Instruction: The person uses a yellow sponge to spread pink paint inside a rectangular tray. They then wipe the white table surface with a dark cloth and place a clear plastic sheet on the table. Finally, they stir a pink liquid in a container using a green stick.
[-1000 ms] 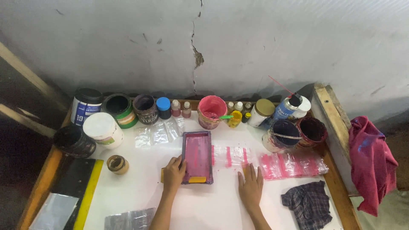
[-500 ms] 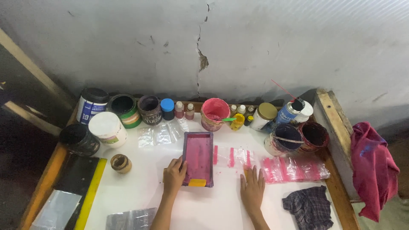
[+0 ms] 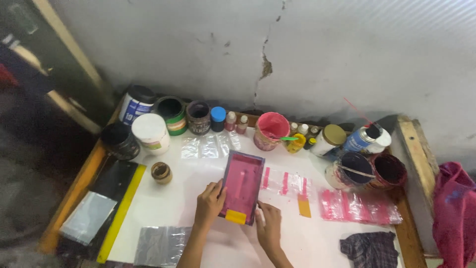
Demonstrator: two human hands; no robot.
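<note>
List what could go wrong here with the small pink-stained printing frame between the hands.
Both hands, left hand and right hand, grip the small pink-stained printing frame; wet ink may smear the white table. The printed clear plastic bags beside it could smudge. The pink paint tub stands open nearby.

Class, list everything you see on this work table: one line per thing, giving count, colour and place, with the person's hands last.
Screen frame: one, pink mesh, table centre.
Printed clear bags: several, pink bars, right of the frame.
Pink bag stack: one, right side.
Plain clear bags: a few, behind the frame.
Pink tub: one, back centre.
Paint cans and jars: several, mixed colours, back left.
Dark pots: two, back right.
Small jar: one, brown, left of the frame.
Checked cloth: one, dark, front right.
Red cloth: one, right edge.
Left hand: on the frame's left edge.
Right hand: at the frame's near right corner.
</note>
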